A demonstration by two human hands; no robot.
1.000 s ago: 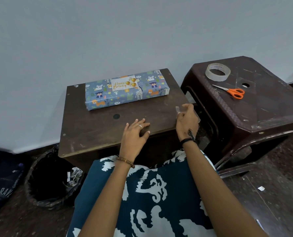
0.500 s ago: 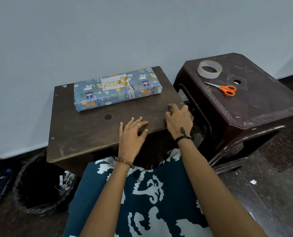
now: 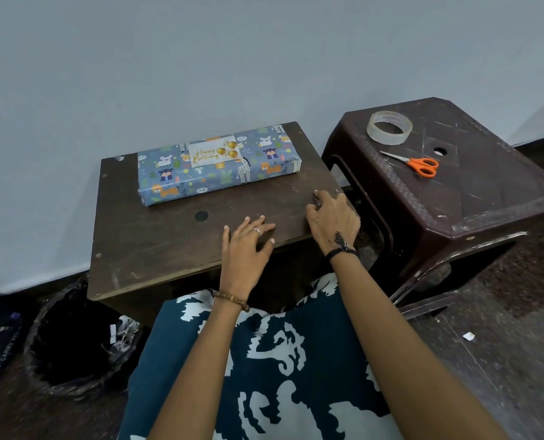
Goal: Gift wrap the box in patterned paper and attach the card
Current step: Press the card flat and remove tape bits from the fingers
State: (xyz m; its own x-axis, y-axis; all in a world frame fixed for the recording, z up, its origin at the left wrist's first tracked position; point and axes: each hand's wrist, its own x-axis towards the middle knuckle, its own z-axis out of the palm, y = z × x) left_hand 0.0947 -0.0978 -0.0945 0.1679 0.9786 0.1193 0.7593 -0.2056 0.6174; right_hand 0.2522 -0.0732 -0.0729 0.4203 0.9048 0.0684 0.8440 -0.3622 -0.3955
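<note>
The box [image 3: 219, 173], wrapped in blue animal-patterned paper, lies at the back of the small brown table [image 3: 156, 246]. A white "Happy Birthday" card [image 3: 215, 154] lies flat on its top. My left hand [image 3: 248, 246] rests flat on the table's front part, fingers spread, apart from the box. My right hand [image 3: 332, 220] sits at the table's right edge with curled fingers, tips down on the wood. It seems to pinch a small piece of clear tape, which is barely visible.
A dark plastic stool [image 3: 474, 201] stands to the right, carrying a clear tape roll [image 3: 389, 127] and orange-handled scissors [image 3: 418, 164]. A black-lined bin [image 3: 70, 347] with scraps stands on the floor at the left. The wall is right behind the table.
My right hand, which held a clear tape piece up a second ago, has come down onto the table's right edge. The left hand and the box have stayed put; the view shifted slightly.
</note>
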